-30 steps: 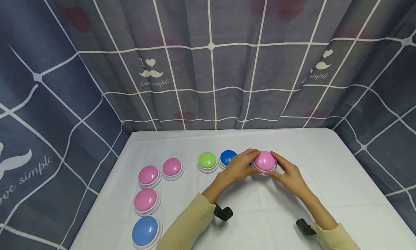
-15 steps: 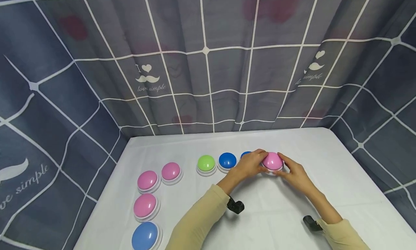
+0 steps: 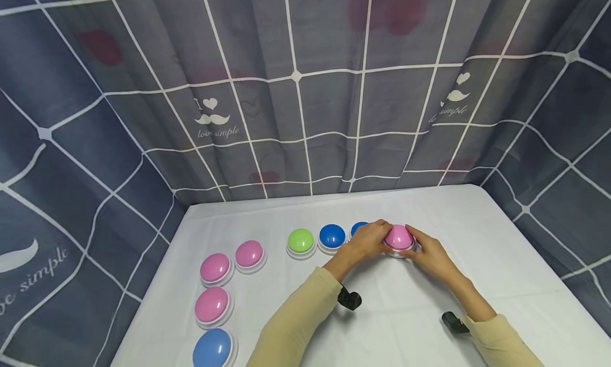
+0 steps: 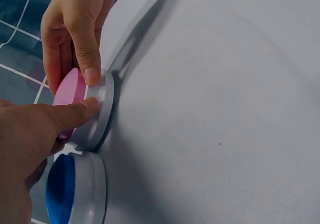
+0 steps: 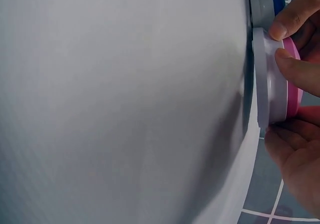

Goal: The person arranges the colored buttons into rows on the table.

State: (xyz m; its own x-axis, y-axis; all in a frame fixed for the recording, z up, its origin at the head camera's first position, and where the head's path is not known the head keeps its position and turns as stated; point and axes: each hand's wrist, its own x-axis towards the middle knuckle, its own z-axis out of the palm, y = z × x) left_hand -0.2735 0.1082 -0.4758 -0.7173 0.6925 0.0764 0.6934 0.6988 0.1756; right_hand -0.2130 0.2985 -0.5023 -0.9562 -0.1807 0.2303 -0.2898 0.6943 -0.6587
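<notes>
A pink dome push button (image 3: 399,237) with a clear-white round base is held at the right end of the back row. My left hand (image 3: 366,242) grips its left side, thumb on the base in the left wrist view. From the other side my right hand (image 3: 433,256) holds it, thumb at the front of the white base (image 5: 271,92). Beside it stands a blue button (image 4: 89,189), partly covered by my left hand in the head view. Farther left come another blue button (image 3: 332,236) and a green button (image 3: 300,241).
On the left of the white-covered table (image 3: 382,319) stand a pink button (image 3: 249,254), a second pink one (image 3: 215,267), a third (image 3: 211,304) and a light-blue button (image 3: 212,348). Grey checked curtains (image 3: 329,107) enclose the back and sides.
Both hands have carried the pink button to the right, mostly in the first half second. The blue button beside it has come into view. The head view has shifted slightly.
</notes>
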